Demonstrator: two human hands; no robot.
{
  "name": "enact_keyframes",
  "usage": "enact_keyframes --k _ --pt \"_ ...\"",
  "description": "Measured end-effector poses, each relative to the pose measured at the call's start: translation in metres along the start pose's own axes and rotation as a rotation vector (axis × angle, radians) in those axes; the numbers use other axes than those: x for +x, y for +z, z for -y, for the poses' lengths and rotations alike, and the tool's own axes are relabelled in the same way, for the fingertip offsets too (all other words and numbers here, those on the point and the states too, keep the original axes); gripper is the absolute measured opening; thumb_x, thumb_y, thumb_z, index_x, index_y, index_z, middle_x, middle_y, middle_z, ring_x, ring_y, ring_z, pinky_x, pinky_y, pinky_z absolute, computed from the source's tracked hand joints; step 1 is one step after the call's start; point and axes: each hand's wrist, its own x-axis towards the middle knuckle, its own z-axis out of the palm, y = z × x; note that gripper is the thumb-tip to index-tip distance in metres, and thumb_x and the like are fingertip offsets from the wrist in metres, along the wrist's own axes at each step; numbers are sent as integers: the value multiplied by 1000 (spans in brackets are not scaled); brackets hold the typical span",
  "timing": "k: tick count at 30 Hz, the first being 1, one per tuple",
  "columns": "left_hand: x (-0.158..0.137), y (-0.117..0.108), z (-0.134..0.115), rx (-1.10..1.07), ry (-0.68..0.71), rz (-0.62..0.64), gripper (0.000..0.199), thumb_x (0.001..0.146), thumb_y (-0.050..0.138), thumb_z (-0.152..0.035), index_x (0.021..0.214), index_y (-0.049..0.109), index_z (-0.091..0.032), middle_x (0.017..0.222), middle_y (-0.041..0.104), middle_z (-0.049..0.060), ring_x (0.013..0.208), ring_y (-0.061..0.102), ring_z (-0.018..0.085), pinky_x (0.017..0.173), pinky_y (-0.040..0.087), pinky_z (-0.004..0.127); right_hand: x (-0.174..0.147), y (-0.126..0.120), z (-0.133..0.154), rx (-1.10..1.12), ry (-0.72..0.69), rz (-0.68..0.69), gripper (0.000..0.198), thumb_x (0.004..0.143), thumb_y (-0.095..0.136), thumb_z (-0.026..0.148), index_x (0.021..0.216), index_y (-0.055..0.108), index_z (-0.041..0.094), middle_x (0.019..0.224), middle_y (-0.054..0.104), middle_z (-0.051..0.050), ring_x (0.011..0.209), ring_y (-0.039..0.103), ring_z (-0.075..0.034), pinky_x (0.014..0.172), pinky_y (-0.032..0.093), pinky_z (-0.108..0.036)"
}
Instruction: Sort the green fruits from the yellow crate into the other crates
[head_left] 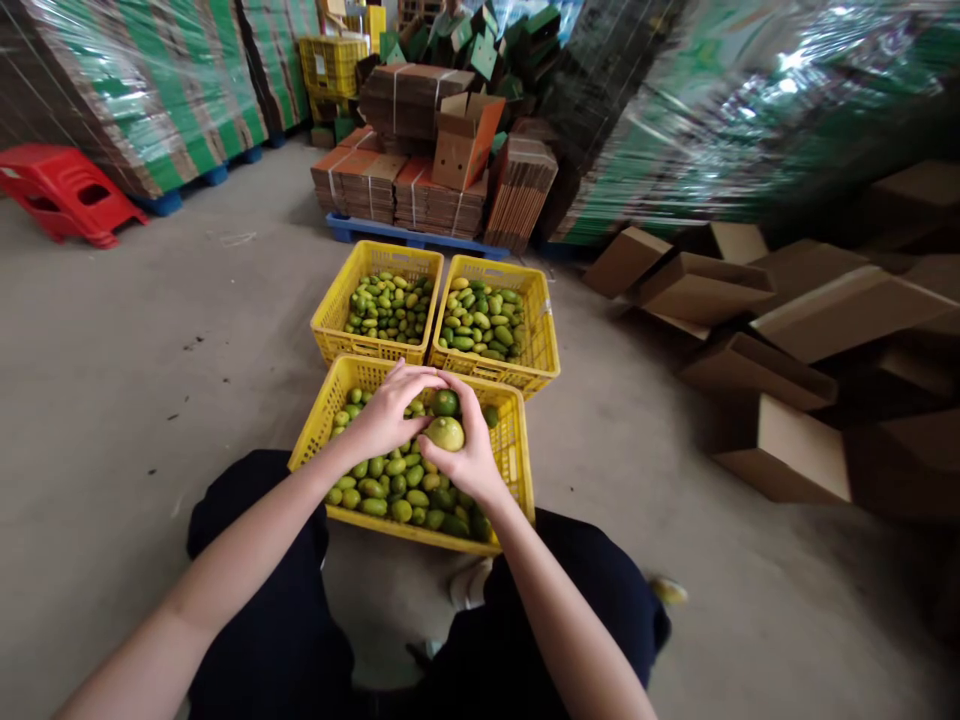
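My right hand (469,445) curls round a pale yellow-green lemon (445,434), thumb below it. A dark green lemon (445,403) shows just beyond it, within the curve of the same fingers. My left hand (394,408) meets it from the other side, its fingers bent and its fingertips close to my right fingertips. Whatever lies under the left palm is hidden. Both hands are above the near yellow crate (517,450), which holds many green and yellowish lemons (397,490). My knees flank this crate.
Two more yellow crates of lemons, a left one (324,325) and a right one (547,330), stand just beyond. Flattened cartons (367,185) lie on a blue pallet (420,238). Open cardboard boxes (784,450) are heaped at right. A red stool (71,195) stands left, before wrapped stacks (172,80).
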Motion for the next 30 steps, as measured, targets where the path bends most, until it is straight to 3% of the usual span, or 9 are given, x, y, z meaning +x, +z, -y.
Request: enact_keyframes --k 5,10,13,16,19,22,24,26,30 --pt "-1 3 -2 -11 89 -75 35 79 64 -9 111 55 -21 111 67 6 108 63 20 109 40 47 -3 -1 -1 -86 -61 -48 75 64 64 19 134 39 26 135 48 -11 128 47 -31 110 37 -54" --pt "-4 9 -3 -64 42 -203 32 78 69 -17 106 55 -21 107 64 6 106 62 21 95 50 38 -4 0 6 -115 -93 -116 75 64 66 19 134 39 27 138 42 -12 134 40 -32 105 44 -54" --pt "-4 9 -5 -231 -118 -195 37 74 73 -22 106 56 -21 110 63 8 104 61 21 95 50 36 -3 -2 12 -42 -5 -199 64 67 68 18 127 48 30 138 44 -9 134 39 -30 103 47 -50" --pt "1 6 -7 -619 -383 -205 45 70 75 -25 112 57 -20 117 63 8 105 62 21 94 50 35 3 -8 16 103 125 -347 36 70 70 20 104 63 29 125 56 -6 126 48 -27 102 48 -46" --pt "7 -2 -8 -1094 -644 -195 40 73 66 -27 112 61 -17 114 66 9 102 64 22 90 52 36 11 -18 11 398 385 -437 13 68 72 24 79 64 23 88 67 -3 83 65 -21 73 58 -36" --pt "12 -6 -10 -1439 -816 -184 28 79 57 -30 99 67 -13 93 70 8 81 67 17 73 55 29 17 -23 1 771 703 -392 14 63 70 24 65 57 20 60 58 2 45 50 -11 40 44 -24" --pt "14 -5 -10 -1531 -893 -211 24 83 54 -33 77 66 -13 67 64 3 57 60 10 54 50 21 18 -21 -4 896 824 -332 14 59 67 21 61 53 20 53 53 4 39 44 -8 34 36 -22" --pt "14 -1 -9 -1526 -966 -204 39 87 50 -36 55 56 -14 46 49 -1 39 48 8 39 38 19 17 -15 -5 908 841 -295 13 58 65 20 59 52 19 50 52 4 37 44 -8 33 34 -22" --pt "13 7 -6 -1456 -1102 -151 51 89 42 -35 41 42 -18 35 36 -2 29 39 10 30 27 20 14 -5 3 888 758 -235 13 58 65 23 59 53 20 51 53 4 36 44 -9 33 33 -23"
